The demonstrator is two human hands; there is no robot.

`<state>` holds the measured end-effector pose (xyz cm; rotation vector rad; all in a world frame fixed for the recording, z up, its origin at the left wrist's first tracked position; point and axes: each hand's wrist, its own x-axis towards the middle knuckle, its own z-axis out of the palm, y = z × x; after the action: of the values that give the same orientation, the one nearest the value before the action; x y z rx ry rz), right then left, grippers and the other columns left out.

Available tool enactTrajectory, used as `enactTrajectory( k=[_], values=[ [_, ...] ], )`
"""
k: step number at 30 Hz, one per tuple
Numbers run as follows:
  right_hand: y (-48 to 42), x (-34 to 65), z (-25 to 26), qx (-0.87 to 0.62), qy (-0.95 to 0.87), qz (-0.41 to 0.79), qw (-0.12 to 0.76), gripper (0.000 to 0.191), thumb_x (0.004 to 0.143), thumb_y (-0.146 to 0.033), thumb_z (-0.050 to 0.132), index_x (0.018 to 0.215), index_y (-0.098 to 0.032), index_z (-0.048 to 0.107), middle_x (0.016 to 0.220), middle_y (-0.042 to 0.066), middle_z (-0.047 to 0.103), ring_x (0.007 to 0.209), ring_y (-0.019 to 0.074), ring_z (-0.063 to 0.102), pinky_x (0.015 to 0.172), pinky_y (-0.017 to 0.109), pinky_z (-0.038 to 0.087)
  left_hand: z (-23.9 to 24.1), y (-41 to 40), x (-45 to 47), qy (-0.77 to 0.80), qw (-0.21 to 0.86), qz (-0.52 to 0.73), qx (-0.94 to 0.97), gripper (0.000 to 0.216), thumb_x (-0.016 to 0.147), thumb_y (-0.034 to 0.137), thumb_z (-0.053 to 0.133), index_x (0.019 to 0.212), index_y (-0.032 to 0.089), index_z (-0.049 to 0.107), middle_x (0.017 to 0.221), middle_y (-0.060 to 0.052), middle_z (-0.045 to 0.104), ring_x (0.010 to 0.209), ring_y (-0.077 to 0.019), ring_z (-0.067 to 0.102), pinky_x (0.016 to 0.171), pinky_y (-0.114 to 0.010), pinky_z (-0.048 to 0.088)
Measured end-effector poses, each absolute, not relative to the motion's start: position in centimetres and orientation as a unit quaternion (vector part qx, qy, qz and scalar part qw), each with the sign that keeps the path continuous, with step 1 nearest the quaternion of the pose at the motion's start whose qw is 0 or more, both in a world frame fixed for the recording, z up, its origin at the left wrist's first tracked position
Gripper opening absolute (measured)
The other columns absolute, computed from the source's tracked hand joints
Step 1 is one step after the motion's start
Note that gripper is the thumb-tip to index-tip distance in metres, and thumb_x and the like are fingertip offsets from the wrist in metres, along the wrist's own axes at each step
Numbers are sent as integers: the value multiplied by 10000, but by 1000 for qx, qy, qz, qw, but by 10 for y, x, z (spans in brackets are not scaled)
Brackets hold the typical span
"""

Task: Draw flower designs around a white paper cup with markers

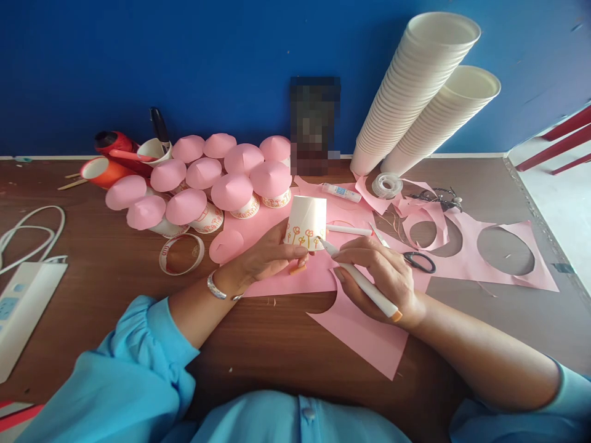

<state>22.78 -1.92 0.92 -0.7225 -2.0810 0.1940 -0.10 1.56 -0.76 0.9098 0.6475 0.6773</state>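
My left hand (265, 257) grips an upside-down white paper cup (306, 221) with small orange drawings along its rim. An orange pen cap (298, 269) is tucked under that hand's fingers. My right hand (378, 274) holds a white marker pen (360, 281) with an orange end, its tip touching the cup's lower edge. Both hands rest over pink paper sheets (364, 335) on the brown table (115, 289).
Several cups with pink cone tops (231, 191) cluster at the back left. Two leaning stacks of white cups (415, 86) stand at back right. Scissors (419, 261), a glue tube (341, 192), a tape roll (386, 184), a cut paper ring (181, 253), and a power strip (23, 307) lie around.
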Motion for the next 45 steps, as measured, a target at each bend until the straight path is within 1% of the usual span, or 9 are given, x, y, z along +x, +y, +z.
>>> enactTrajectory(
  k=[5, 14, 18, 22, 29, 32, 36, 41, 45],
  values=[
    [-19, 227, 10, -286, -842, 83, 450, 203, 954, -92, 632, 1125, -200, 628, 823, 32, 700, 702, 182, 701, 586, 305, 589, -9, 15, 0, 302, 792, 319, 423, 330, 823, 299, 843, 1030, 187, 612, 837, -5, 617, 640, -104, 527, 525, -248, 398],
    [-20, 229, 10, -271, -842, 92, 456, 229, 934, -76, 622, 1135, -187, 626, 829, 45, 696, 686, 194, 697, 556, 316, 576, -14, 17, -2, 270, 801, 334, 416, 335, 827, 346, 855, 1011, 191, 622, 778, 4, 607, 627, -114, 553, 500, -239, 421],
    [-21, 229, 10, -274, -839, 94, 460, 254, 918, -68, 622, 1140, -191, 636, 833, 41, 692, 683, 197, 694, 553, 318, 579, -19, 19, -3, 260, 814, 345, 389, 327, 850, 343, 818, 1088, 200, 644, 919, -39, 673, 688, -143, 634, 484, -238, 451],
    [-21, 229, 9, -271, -841, 93, 460, 230, 929, -75, 614, 1131, -184, 632, 835, 50, 689, 684, 195, 692, 548, 312, 572, -21, 21, -4, 258, 821, 355, 365, 444, 813, 384, 842, 1172, 195, 662, 1038, -73, 705, 737, -169, 696, 487, -244, 478],
    [-21, 229, 9, -273, -840, 98, 458, 262, 915, -82, 634, 1152, -193, 642, 841, 38, 706, 679, 190, 693, 553, 306, 556, -19, 18, -5, 268, 825, 342, 361, 375, 815, 321, 868, 1077, 181, 639, 816, -11, 661, 674, -135, 638, 512, -221, 459],
    [-21, 229, 9, -272, -840, 98, 460, 259, 914, -90, 645, 1150, -196, 644, 836, 36, 711, 676, 191, 698, 552, 306, 557, -18, 17, -4, 278, 815, 354, 365, 331, 821, 290, 859, 1049, 174, 648, 843, -19, 662, 695, -133, 635, 527, -227, 457],
    [-21, 229, 10, -271, -844, 93, 453, 243, 934, -108, 637, 1158, -202, 634, 845, 40, 712, 683, 188, 701, 556, 305, 572, -18, 17, -5, 279, 809, 346, 383, 346, 823, 209, 844, 1106, 200, 646, 908, -29, 687, 717, -128, 634, 559, -240, 461],
    [-21, 229, 10, -269, -846, 88, 452, 200, 956, -111, 625, 1138, -192, 620, 829, 40, 698, 682, 183, 699, 548, 303, 574, -18, 17, -6, 268, 812, 340, 392, 332, 850, 282, 828, 1099, 204, 623, 793, -24, 691, 679, -145, 622, 555, -259, 439],
    [-21, 228, 12, -267, -846, 90, 453, 200, 959, -109, 622, 1140, -193, 613, 819, 38, 692, 682, 183, 695, 544, 303, 572, -16, 17, -6, 257, 812, 328, 409, 291, 861, 281, 811, 1077, 191, 639, 732, -27, 694, 646, -140, 611, 561, -264, 421]
  ],
)
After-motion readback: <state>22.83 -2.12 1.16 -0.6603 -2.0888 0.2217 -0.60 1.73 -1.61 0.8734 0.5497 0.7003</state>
